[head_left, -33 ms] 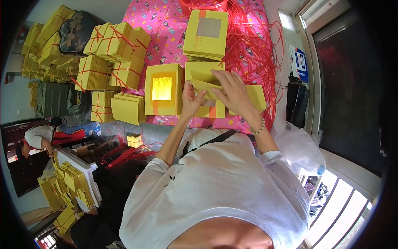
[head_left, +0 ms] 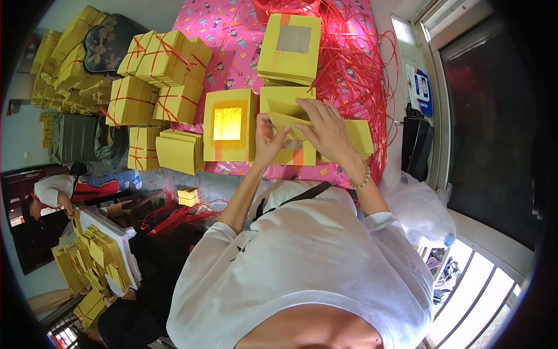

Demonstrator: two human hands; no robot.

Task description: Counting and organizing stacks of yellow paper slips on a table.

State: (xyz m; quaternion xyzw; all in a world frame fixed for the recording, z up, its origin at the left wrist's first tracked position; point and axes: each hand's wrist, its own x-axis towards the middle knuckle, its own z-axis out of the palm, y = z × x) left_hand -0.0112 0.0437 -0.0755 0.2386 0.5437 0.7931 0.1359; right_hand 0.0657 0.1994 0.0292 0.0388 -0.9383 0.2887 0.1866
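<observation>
A yellow paper sheet (head_left: 290, 121) is raised and partly folded over a yellow paper stack (head_left: 299, 93) on the pink patterned cover. My left hand (head_left: 270, 142) grips its left edge between thumb and fingers. Over the sheet's right end lies my right hand (head_left: 330, 129), fingers at the upper edge and thumb lower down; part of the paper there is hidden. Beside my left hand sits a yellow stack with a bright gold square (head_left: 228, 123). Another yellow sheet (head_left: 357, 135) shows under my right hand, and a yellow stack with a grey square (head_left: 293, 39) stands farther back.
Red-tied yellow bundles (head_left: 165, 58) are piled at the left of the pink cover (head_left: 224, 58). Loose red strips (head_left: 351, 70) spread along its right side near a red basin (head_left: 285, 7). A clear plastic bag (head_left: 421, 209) hangs at the right. Other people work at the lower left.
</observation>
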